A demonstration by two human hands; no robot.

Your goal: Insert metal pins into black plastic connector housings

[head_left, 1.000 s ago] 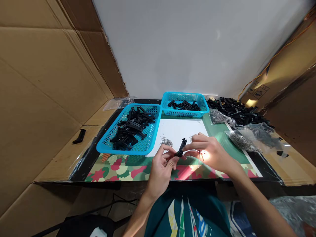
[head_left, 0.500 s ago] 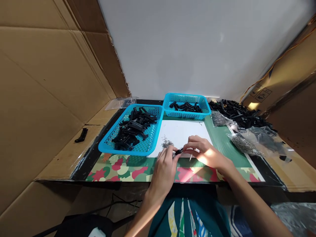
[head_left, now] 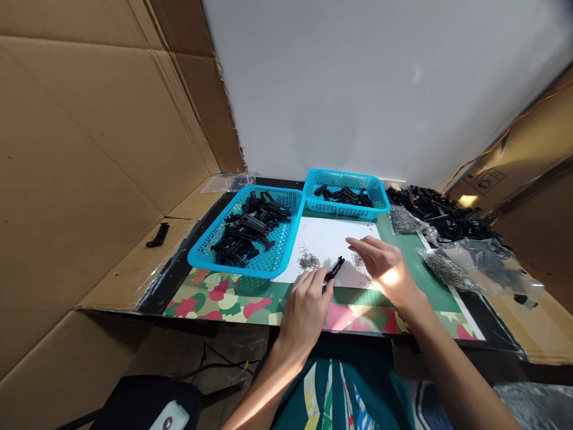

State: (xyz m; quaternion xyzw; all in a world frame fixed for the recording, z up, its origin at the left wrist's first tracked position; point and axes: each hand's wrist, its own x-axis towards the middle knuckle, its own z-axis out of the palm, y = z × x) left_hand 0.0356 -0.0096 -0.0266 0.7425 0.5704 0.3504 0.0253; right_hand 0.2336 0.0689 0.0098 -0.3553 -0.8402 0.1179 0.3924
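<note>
My left hand [head_left: 308, 301] is closed round the lower end of a narrow black plastic part [head_left: 335, 269]. The part's free end slants up and to the right over a white sheet [head_left: 329, 230]. My right hand [head_left: 382, 266] hovers right of the part, apart from it, with its fingers pressed together and pointing left. What those fingers hold, if anything, is hidden. Small metal pieces lie in a heap [head_left: 308, 260] beyond my left hand. Another scatter of metal pieces [head_left: 358, 261] is partly hidden by my right hand.
A blue basket [head_left: 193, 257] of black parts stands at left, a smaller blue basket [head_left: 347, 209] behind the sheet. Loose black parts [head_left: 439, 209] are piled at right, near bags of metal pieces [head_left: 403, 220]. A single black part [head_left: 158, 235] lies on the left cardboard.
My right hand has drawn away from the black part, and its fingers have straightened. The thin tool seen below it earlier no longer shows. My left hand keeps hold of the part.
</note>
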